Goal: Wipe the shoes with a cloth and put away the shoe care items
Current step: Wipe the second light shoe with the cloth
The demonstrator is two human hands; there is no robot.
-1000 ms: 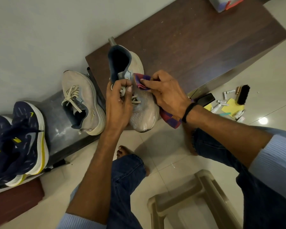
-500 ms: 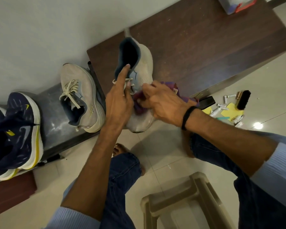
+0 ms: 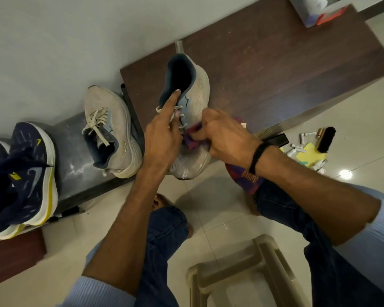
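Where a second before the left hand point(image 3: 162, 138) had gripped the tongue, its index finger lay straight against the collar of the grey running shoe point(image 3: 200, 85), the other fingers curled at the laces. Shoe: on the dark wooden bench point(image 3: 275, 74), toe at its near edge. Right hand point(image 3: 226, 140): clenched round the purple checked cloth point(image 3: 245, 180), moved down from tongue to laces. Matching shoe point(image 3: 111, 129), navy pair point(image 3: 24, 173), floor shoe brush point(image 3: 325, 139): unmoved.
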